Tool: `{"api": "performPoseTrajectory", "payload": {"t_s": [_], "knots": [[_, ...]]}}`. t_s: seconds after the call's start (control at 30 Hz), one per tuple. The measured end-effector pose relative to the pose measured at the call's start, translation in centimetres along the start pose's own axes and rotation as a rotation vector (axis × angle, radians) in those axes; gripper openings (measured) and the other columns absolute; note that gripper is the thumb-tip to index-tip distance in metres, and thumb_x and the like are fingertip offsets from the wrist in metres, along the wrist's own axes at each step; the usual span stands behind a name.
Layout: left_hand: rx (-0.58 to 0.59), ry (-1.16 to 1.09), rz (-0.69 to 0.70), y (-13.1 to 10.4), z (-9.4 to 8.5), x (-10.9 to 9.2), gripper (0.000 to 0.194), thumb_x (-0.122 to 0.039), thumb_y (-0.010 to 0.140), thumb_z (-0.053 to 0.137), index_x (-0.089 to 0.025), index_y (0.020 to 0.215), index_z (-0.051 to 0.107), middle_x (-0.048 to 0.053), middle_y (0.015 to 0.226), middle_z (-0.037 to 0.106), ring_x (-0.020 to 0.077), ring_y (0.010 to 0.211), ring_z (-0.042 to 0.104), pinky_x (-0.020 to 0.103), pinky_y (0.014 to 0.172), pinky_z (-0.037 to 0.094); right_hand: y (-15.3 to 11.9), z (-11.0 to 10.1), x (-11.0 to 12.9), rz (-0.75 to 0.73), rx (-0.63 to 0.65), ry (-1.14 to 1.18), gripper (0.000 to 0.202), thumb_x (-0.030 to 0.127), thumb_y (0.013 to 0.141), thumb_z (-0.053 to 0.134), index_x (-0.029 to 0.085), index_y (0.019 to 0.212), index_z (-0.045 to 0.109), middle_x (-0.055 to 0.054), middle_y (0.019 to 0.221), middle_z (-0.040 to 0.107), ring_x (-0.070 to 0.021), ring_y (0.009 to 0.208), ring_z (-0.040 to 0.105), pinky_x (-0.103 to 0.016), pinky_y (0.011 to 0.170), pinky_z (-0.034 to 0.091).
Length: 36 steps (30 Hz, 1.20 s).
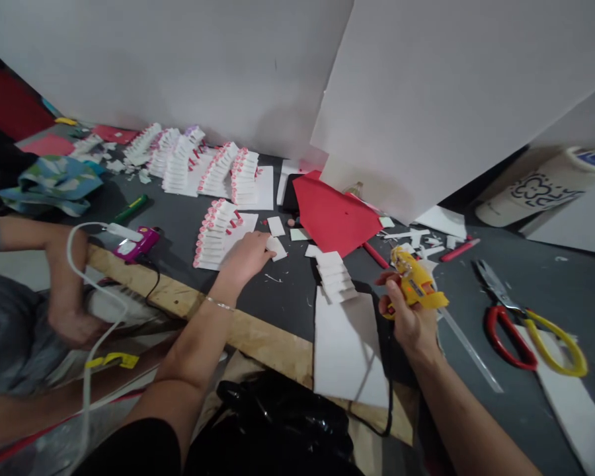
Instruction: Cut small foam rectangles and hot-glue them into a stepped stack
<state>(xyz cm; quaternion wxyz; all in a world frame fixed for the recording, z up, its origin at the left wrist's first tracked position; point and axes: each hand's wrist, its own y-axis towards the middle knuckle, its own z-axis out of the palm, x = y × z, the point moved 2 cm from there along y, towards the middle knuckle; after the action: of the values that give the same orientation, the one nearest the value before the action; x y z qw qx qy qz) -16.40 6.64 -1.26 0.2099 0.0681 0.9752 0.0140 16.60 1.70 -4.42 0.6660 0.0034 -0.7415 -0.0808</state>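
My left hand (pixel 246 256) is low over the table, its fingertips closed on the edge of a small white card piece (pixel 277 249). Another white card piece (pixel 276 226) lies just beyond it. My right hand (pixel 407 311) is wrapped round a yellow hot glue gun (pixel 414 281), and a clear glue stick (pixel 471 350) trails from its back end. Between my hands is a white sheet (pixel 347 350), with a stepped row of white folded strips (pixel 334 277) at its far end. Beside my left hand stands a finished-looking stepped white piece with pink-red tips (pixel 213 235).
Several similar stepped pieces (pixel 218 168) line the back left. Red paper (pixel 334 215) and white scraps lie mid-table. Large scissors (pixel 530 324) are at right, near a tipped paper cup (pixel 530 195). A co-worker's arm (pixel 62 277) and a magenta device (pixel 137 244) are at left.
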Motion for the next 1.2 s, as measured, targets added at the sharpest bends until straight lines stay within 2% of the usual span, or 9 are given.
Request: {"api": "performPoseTrajectory", "payload": {"t_s": [0.1, 0.23, 0.37, 0.5, 0.6, 0.77, 0.97, 1.07, 1.2], "knots": [[0.006, 0.016, -0.042, 0.3, 0.3, 0.3, 0.032, -0.024, 0.080, 0.069, -0.016, 0.111, 0.064, 0.014, 0.108, 0.068, 0.0299, 0.108, 0.061, 0.040, 0.093, 0.046, 0.0, 0.0, 0.1, 0.049, -0.024, 0.043, 0.028, 0.050, 0.085, 0.066, 0.023, 0.086, 0.058, -0.004, 0.085, 0.065, -0.0094, 0.043, 0.047, -0.027, 0.038, 0.036], [-0.008, 0.079, -0.101, 0.5, -0.1, -0.2, 0.052, -0.027, 0.081, 0.070, -0.012, 0.128, 0.056, 0.019, 0.121, 0.060, 0.0349, 0.118, 0.055, 0.046, 0.099, 0.045, 0.0, 0.0, 0.3, 0.060, -0.026, 0.050, 0.029, 0.051, 0.084, 0.068, 0.023, 0.086, 0.057, -0.004, 0.084, 0.064, -0.0092, 0.043, 0.046, -0.026, 0.038, 0.036], [-0.126, 0.069, -0.095, -0.2, -1.0, -2.3, 0.066, -0.027, 0.080, 0.072, -0.018, 0.139, 0.045, 0.016, 0.129, 0.051, 0.0341, 0.123, 0.051, 0.046, 0.099, 0.046, -0.1, 0.2, 0.4, 0.064, -0.012, 0.059, 0.028, 0.050, 0.085, 0.066, 0.024, 0.087, 0.057, -0.002, 0.083, 0.064, -0.0087, 0.042, 0.046, -0.026, 0.038, 0.036], [-0.207, -0.009, 0.017, -0.1, -0.6, -5.1, 0.062, -0.025, 0.077, 0.075, -0.023, 0.133, 0.048, 0.013, 0.129, 0.048, 0.0342, 0.126, 0.046, 0.048, 0.101, 0.045, -0.1, 0.3, 0.8, 0.050, 0.002, 0.047, 0.029, 0.052, 0.084, 0.066, 0.024, 0.085, 0.057, -0.001, 0.079, 0.063, -0.0093, 0.042, 0.047, -0.026, 0.038, 0.038], [-0.250, -0.203, 0.090, 1.0, 0.4, -6.5, 0.058, -0.023, 0.075, 0.076, -0.023, 0.126, 0.049, 0.012, 0.127, 0.048, 0.0300, 0.121, 0.049, 0.047, 0.101, 0.045, -0.1, 0.3, 0.9, 0.031, -0.001, 0.040, 0.031, 0.053, 0.084, 0.065, 0.023, 0.082, 0.056, -0.001, 0.082, 0.063, -0.0084, 0.042, 0.047, -0.025, 0.038, 0.039], [-0.140, -0.577, 0.076, 2.4, 2.9, -8.8, 0.050, -0.032, 0.072, 0.080, -0.018, 0.112, 0.053, 0.007, 0.108, 0.055, 0.0218, 0.096, 0.058, 0.036, 0.080, 0.051, -0.1, 0.5, 0.5, 0.023, -0.001, 0.058, 0.029, 0.052, 0.083, 0.067, 0.025, 0.083, 0.055, -0.002, 0.084, 0.063, -0.0102, 0.046, 0.050, -0.026, 0.040, 0.042], [-0.004, -0.662, 0.130, 0.7, 5.7, -11.9, 0.053, -0.027, 0.061, 0.089, -0.021, 0.104, 0.059, 0.005, 0.111, 0.053, 0.0230, 0.102, 0.057, 0.034, 0.083, 0.051, -0.3, 0.8, 0.8, 0.037, 0.043, 0.013, 0.033, 0.054, 0.079, 0.068, 0.026, 0.088, 0.053, -0.002, 0.091, 0.063, -0.0099, 0.045, 0.048, -0.028, 0.041, 0.045], [0.077, -0.745, 0.160, -0.5, 6.5, -12.6, 0.052, -0.025, 0.066, 0.085, -0.022, 0.110, 0.060, 0.007, 0.117, 0.050, 0.0236, 0.105, 0.055, 0.030, 0.074, 0.053, -0.5, 1.1, 1.0, 0.027, 0.071, -0.035, 0.034, 0.053, 0.079, 0.069, 0.025, 0.090, 0.054, -0.003, 0.093, 0.065, -0.0102, 0.048, 0.050, -0.029, 0.045, 0.047], [0.117, -0.802, 0.259, -1.3, 6.5, -13.1, 0.043, -0.033, 0.077, 0.076, -0.023, 0.116, 0.061, 0.009, 0.117, 0.052, 0.0228, 0.103, 0.056, 0.028, 0.068, 0.053, -0.6, 1.6, 0.8, 0.030, 0.083, -0.092, 0.036, 0.055, 0.079, 0.069, 0.024, 0.089, 0.053, 0.000, 0.078, 0.062, -0.0101, 0.048, 0.048, -0.026, 0.046, 0.046]]}}
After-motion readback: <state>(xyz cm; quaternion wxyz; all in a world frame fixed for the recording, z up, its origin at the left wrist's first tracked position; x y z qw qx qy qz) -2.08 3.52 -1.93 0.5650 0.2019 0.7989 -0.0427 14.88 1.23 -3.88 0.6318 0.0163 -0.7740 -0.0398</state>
